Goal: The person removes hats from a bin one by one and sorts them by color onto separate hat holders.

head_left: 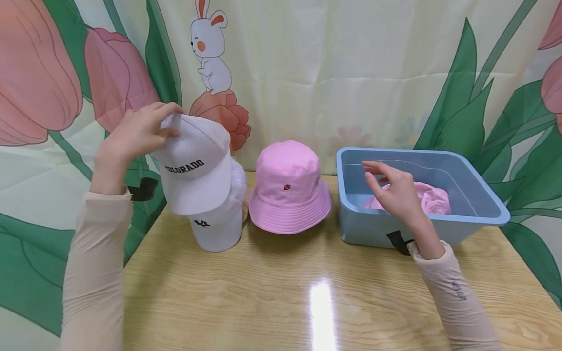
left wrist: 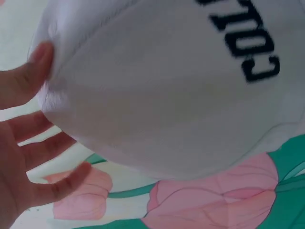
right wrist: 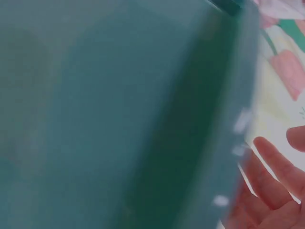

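My left hand (head_left: 138, 131) pinches the crown of a white baseball cap (head_left: 197, 180) lettered COLORADO, thumb on the near side. In the left wrist view the thumb presses the fabric of the cap (left wrist: 143, 95), with other fingers spread below it. Partly hidden behind and under this cap is a second white cap (head_left: 218, 234) with a small dark mark. A pink bucket hat (head_left: 287, 175) with a strawberry motif sits to their right. Over the front of a blue bin (head_left: 421, 219), my right hand (head_left: 397, 192) holds nothing, fingers relaxed. Inside lies a pink cloth item (head_left: 434, 200), partly covered by the hand.
The wooden table (head_left: 246, 297) carries the hats and the bin. Behind it hangs a curtain (head_left: 373, 73) printed with tulips and a rabbit. The bin's rim (head_left: 483, 218) rises above the tabletop on the right.
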A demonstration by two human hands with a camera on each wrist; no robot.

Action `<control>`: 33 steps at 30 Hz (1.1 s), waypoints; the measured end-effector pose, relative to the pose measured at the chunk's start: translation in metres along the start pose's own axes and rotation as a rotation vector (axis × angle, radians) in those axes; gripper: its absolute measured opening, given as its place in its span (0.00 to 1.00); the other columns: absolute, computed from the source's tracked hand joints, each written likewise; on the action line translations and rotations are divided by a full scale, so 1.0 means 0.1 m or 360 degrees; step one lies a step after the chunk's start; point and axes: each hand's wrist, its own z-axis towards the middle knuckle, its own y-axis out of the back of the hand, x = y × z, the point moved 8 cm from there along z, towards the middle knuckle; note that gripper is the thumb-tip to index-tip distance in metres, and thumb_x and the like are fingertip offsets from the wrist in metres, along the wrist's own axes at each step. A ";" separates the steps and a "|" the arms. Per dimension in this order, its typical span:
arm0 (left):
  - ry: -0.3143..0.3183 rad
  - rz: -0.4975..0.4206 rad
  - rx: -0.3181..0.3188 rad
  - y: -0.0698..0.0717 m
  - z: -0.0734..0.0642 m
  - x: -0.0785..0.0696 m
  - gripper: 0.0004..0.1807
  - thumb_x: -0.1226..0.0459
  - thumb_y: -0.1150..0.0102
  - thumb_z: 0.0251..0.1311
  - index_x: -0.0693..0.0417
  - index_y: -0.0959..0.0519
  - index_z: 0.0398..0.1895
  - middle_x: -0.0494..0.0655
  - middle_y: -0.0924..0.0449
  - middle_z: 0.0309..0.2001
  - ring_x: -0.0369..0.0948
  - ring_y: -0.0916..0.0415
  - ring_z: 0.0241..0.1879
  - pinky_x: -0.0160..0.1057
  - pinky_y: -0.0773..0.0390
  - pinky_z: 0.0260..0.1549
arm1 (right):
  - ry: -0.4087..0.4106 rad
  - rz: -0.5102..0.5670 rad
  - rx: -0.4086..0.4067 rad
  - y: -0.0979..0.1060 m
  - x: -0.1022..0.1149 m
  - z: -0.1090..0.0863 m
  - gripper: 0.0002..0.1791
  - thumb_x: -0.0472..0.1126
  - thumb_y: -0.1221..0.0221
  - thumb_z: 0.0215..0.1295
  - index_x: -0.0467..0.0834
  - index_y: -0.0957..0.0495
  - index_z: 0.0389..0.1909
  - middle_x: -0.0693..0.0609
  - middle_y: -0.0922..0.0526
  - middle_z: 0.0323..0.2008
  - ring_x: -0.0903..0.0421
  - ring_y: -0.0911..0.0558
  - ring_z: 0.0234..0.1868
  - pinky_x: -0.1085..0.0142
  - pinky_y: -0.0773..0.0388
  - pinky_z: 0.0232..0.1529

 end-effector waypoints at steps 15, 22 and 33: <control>-0.0092 -0.0037 0.0015 0.04 -0.06 -0.11 0.12 0.70 0.52 0.60 0.51 0.28 0.45 0.57 0.26 0.45 0.53 0.29 0.40 0.57 0.32 0.47 | 0.0162 0.0159 0.0079 -0.36 0.32 0.10 0.14 0.34 0.46 0.59 0.39 0.24 0.46 0.43 0.18 0.41 0.50 0.19 0.42 0.56 0.23 0.38; -0.0112 -0.0140 0.0130 -0.37 -0.10 -0.10 0.12 0.69 0.50 0.59 0.51 0.27 0.47 0.53 0.27 0.47 0.50 0.30 0.45 0.52 0.29 0.42 | 0.0284 0.0390 0.0242 -0.77 0.74 0.15 0.14 0.32 0.46 0.58 0.36 0.23 0.45 0.42 0.17 0.40 0.52 0.18 0.38 0.61 0.21 0.33; 0.0013 -0.0293 0.0134 -0.61 -0.25 0.15 0.10 0.64 0.47 0.58 0.60 0.25 0.40 0.57 0.25 0.42 0.52 0.29 0.45 0.52 0.29 0.45 | 0.0234 0.0557 0.0480 -1.36 1.09 0.24 0.12 0.36 0.47 0.60 0.39 0.22 0.43 0.45 0.16 0.39 0.56 0.18 0.37 0.66 0.22 0.32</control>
